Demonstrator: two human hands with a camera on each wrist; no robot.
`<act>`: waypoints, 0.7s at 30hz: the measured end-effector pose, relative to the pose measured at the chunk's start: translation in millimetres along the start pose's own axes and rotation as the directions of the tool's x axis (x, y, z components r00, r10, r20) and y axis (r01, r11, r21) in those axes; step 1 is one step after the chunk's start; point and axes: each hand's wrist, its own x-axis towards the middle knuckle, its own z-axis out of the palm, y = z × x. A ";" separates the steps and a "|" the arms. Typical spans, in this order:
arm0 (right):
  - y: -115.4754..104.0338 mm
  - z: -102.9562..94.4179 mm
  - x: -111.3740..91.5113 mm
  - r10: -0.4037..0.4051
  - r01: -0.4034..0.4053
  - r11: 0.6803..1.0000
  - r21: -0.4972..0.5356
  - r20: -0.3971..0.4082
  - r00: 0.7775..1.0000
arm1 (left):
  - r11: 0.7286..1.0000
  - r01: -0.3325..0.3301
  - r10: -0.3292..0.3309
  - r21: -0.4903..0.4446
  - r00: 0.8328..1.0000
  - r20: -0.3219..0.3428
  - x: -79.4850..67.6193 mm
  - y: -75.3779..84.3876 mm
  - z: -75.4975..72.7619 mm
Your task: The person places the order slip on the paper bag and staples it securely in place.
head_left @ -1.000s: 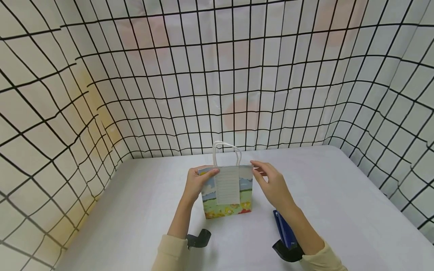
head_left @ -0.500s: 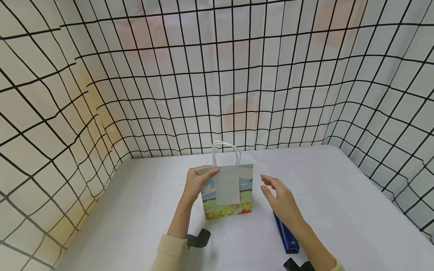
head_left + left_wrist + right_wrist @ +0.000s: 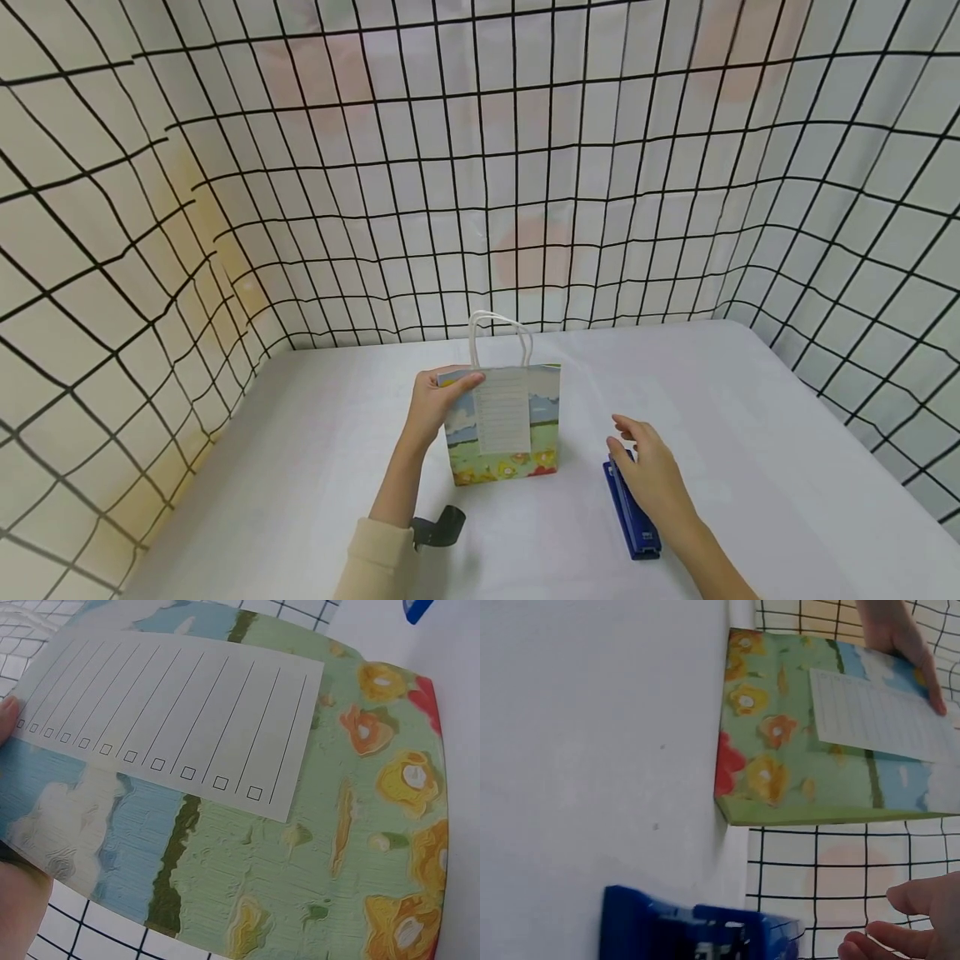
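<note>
A small paper gift bag [image 3: 543, 417] with white cord handles and a painted flower meadow stands upright on the table. Against its front lies a lined paper with checkboxes [image 3: 504, 412], its top edge at the bag's rim. My left hand [image 3: 441, 400] pinches the paper and the bag's upper left rim, thumb in front, other fingers hidden behind. In the left wrist view the checklist paper [image 3: 172, 720] fills much of the bag's face. My right hand [image 3: 654, 475] hovers with loosely bent fingers over the far end of a blue stapler [image 3: 633, 521], holding nothing.
The white table [image 3: 315, 467] runs back to a white wall with a black grid [image 3: 495, 200], which also rises at both sides. A black wrist camera mount [image 3: 441, 527] sits under the left forearm.
My right hand has left the bag's upper right corner and moved right and toward me, to above the stapler. The left hand, paper and bag have stayed in place.
</note>
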 end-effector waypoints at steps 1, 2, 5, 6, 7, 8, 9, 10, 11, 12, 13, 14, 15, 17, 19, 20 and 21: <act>1.8 -0.7 -0.8 0.017 -0.017 1.000 -0.001 0.007 1.000 | 1.000 0.000 0.000 0.001 1.000 -0.001 -0.1 0.0 0.0; 3.2 -1.4 -1.5 0.036 -0.036 0.999 -0.002 0.018 0.999 | 1.000 0.000 0.000 0.001 1.000 0.000 -0.2 -0.1 0.0; 6.8 -3.3 -4.1 0.086 -0.086 0.996 -0.004 0.055 0.995 | 1.000 0.000 0.000 0.004 1.000 0.001 -0.4 -0.3 -0.1; 8.1 -3.5 -5.0 0.098 -0.098 0.995 -0.008 0.065 0.993 | 1.000 0.000 0.000 0.005 1.000 0.002 -0.4 -0.4 0.0; 9.3 -3.4 -6.0 0.108 -0.107 0.994 -0.009 0.073 0.991 | 1.000 -0.001 0.001 0.006 1.000 0.003 -0.4 -0.5 -0.2; 10.5 -3.2 -6.8 0.113 -0.113 0.994 -0.012 0.080 0.990 | 1.000 -0.003 0.003 0.008 1.000 0.004 -0.4 -0.6 -0.3; 11.7 -2.7 -7.7 0.119 -0.118 0.993 -0.015 0.085 0.989 | 1.000 -0.004 0.004 0.010 1.000 0.003 -0.4 -0.7 -0.4; 13.1 -2.1 -8.6 0.124 -0.123 0.992 -0.023 0.088 0.988 | 1.000 -0.005 0.005 0.012 1.000 0.003 -0.4 -0.9 -0.5; 14.3 -1.4 -9.5 0.128 -0.126 0.992 -0.029 0.091 0.988 | 1.000 -0.005 0.005 0.012 1.000 0.002 -0.3 -1.0 -0.5; 15.5 -0.8 -10.5 0.133 -0.131 0.991 -0.034 0.095 0.987 | 1.000 -0.005 0.005 0.014 1.000 0.000 -0.4 -1.0 -0.6; 16.5 -0.2 -11.5 0.140 -0.137 0.990 -0.039 0.098 0.985 | 1.000 -0.005 0.005 0.016 1.000 -0.002 -0.5 -1.0 -0.6; 17.5 0.4 -12.6 0.147 -0.143 0.989 -0.044 0.101 0.984 | 1.000 -0.004 0.004 0.017 1.000 -0.003 -0.5 -0.9 -0.6; 18.4 1.0 -13.9 0.152 -0.148 0.988 -0.049 0.105 0.983 | 1.000 -0.002 0.002 0.017 1.000 -0.004 -0.7 -0.8 -0.6; 20.1 2.0 -16.3 0.166 -0.160 0.986 -0.056 0.115 0.979 | 1.000 0.001 -0.001 0.018 1.000 -0.008 -1.1 -0.6 -0.6; 21.3 2.9 -18.4 0.181 -0.175 0.983 -0.059 0.124 0.976 | 1.000 0.005 -0.005 0.018 1.000 -0.011 -1.5 -0.4 -0.5; 22.0 3.4 -19.3 0.189 -0.183 0.981 -0.060 0.127 0.974 | 1.000 0.006 -0.006 0.017 1.000 -0.013 -1.7 -0.3 -0.4; 22.5 3.8 -20.0 0.194 -0.188 0.980 -0.062 0.128 0.973 | 1.000 0.007 -0.007 0.015 1.000 -0.015 -1.9 -0.1 -0.4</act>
